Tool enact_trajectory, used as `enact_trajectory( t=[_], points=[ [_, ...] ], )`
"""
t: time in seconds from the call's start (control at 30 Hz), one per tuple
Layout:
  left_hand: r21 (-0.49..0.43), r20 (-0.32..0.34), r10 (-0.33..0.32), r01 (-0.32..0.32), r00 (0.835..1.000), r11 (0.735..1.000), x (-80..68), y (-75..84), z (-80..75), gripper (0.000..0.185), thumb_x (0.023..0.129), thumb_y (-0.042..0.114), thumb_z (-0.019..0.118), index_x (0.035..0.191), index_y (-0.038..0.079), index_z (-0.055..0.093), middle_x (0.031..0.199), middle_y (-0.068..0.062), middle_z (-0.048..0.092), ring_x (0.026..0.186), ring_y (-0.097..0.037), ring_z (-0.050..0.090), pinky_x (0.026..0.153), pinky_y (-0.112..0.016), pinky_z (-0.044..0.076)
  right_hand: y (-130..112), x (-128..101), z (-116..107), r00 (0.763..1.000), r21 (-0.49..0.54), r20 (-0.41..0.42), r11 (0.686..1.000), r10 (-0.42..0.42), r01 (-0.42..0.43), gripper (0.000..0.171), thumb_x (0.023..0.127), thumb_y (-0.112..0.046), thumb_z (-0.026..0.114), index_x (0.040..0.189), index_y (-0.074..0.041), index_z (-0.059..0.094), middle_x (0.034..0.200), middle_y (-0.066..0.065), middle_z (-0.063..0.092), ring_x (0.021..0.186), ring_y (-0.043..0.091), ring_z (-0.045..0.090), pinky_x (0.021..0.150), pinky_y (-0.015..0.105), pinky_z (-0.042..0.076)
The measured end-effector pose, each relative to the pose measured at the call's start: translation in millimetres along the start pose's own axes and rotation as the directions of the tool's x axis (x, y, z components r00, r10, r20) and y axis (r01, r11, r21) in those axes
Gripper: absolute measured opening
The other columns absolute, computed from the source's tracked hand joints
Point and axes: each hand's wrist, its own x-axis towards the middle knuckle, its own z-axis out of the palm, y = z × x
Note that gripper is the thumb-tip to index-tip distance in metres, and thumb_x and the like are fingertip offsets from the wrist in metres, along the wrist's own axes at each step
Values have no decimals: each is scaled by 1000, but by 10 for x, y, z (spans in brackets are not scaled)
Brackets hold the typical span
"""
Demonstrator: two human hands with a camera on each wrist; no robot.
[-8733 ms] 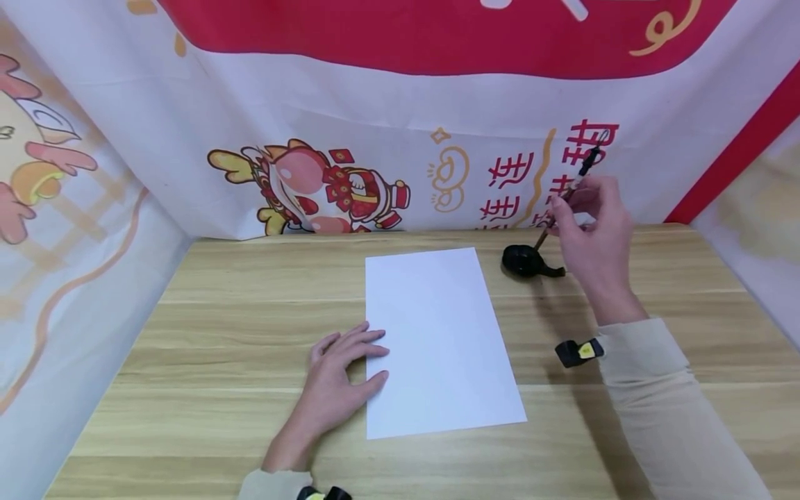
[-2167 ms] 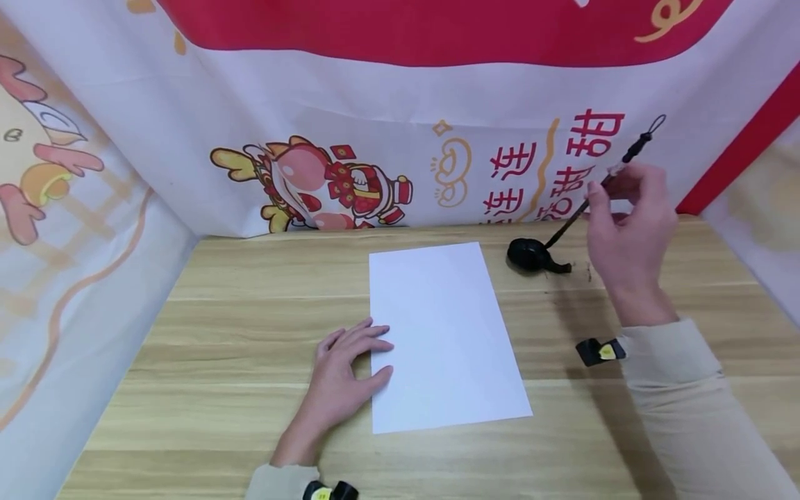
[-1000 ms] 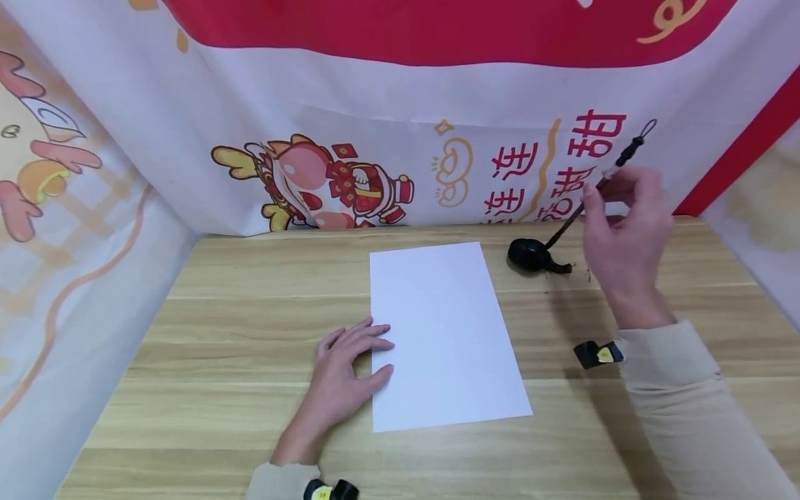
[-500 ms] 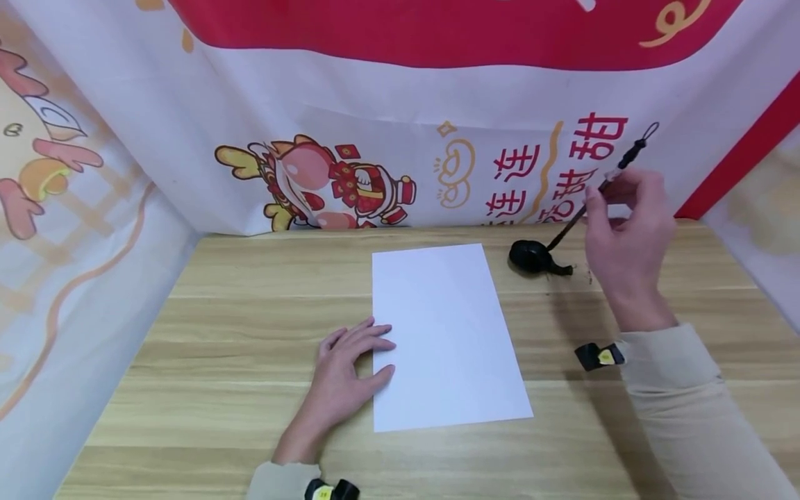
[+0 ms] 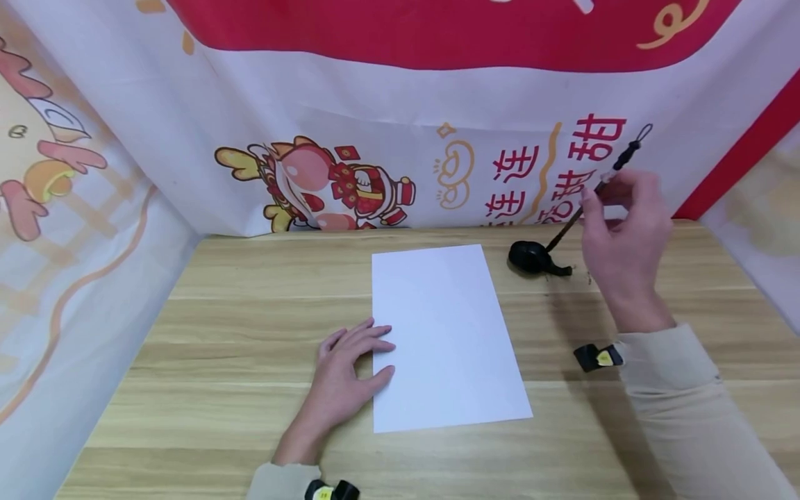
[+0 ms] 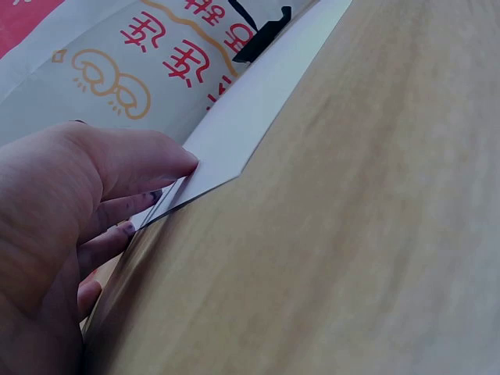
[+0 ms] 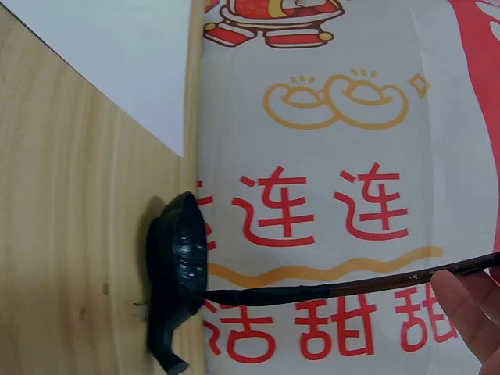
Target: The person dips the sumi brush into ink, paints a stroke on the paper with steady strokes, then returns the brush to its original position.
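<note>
Right hand [image 5: 625,229] dips brush [image 5: 581,208] in ink dish [image 5: 531,258] — left hand [image 5: 340,378] presses paper [image 5: 444,333].

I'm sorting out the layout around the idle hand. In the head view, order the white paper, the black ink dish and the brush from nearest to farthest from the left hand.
From the left hand:
1. White paper: touching, fingertips on its left edge.
2. Black ink dish: beyond the paper's far right corner.
3. Brush: pinched in the right hand, its tip in the dish, its handle slanting farther right.
</note>
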Motion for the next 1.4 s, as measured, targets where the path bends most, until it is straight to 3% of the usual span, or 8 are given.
enact_trajectory(
  t=[0.1,0.33,0.5,0.77,0.9,1.1,1.17,1.4],
  points=[
    [-1,-1,0,0,1000,1000,-9,-1,6,30,87,15,87,115,25,80,147,5,70,153,-28,52,126,-62,21,3,-23,0,1000,-3,13,1000,1,-1,39,109,-33,62,133,-2,63,124,16,74,101,8,67,77,8,44],
    [-9,1,-6,6,1000,1000,-33,-11,13,29,87,14,87,114,24,81,149,3,69,154,-30,50,126,-63,20,-194,-19,-105,993,51,-87,996,84,-80,32,107,-34,66,131,-14,64,117,-4,73,101,-11,64,77,7,49],
    [-2,-1,-5,5,1000,1000,-37,-28,9,28,88,13,87,114,23,82,146,2,69,155,-32,48,125,-63,19,-638,-98,-142,975,252,-86,951,205,-178,28,105,-27,69,128,-12,61,109,-21,61,103,7,72,77,12,59],
    [12,3,-9,9,1000,1000,-22,-29,27,28,88,15,87,114,22,82,145,1,69,154,-32,48,125,-65,19,-1089,-392,-14,965,530,-73,830,251,-176,22,102,-10,73,119,-11,60,105,-1,63,96,22,77,67,26,65],
    [16,12,-14,14,1000,1000,-17,-20,34,27,88,16,87,114,23,82,145,1,69,155,-31,47,126,-64,19,-1213,-564,49,965,567,-93,810,246,-151,23,102,-12,73,120,-11,59,106,1,64,96,26,77,69,31,66],
    [32,24,-18,17,1000,999,-3,-5,4,26,90,17,86,116,22,81,147,1,68,155,-32,47,126,-64,20,-1346,-795,87,921,604,-72,752,383,-265,25,101,-10,73,121,-9,57,108,7,63,94,27,77,69,33,66],
    [35,21,-19,19,1000,999,3,3,-17,26,90,17,86,116,21,81,147,0,68,155,-32,48,126,-64,20,-1365,-861,111,912,612,-64,738,405,-285,24,101,-9,73,120,-10,58,107,7,62,94,28,77,69,33,67],
    [29,7,-36,36,999,999,2,4,-39,26,89,18,87,113,22,81,146,2,70,154,-30,49,127,-63,20,-1381,-923,205,943,595,-34,764,332,-248,24,102,-10,72,121,-13,57,105,3,65,94,26,76,71,32,67]
  ],
)
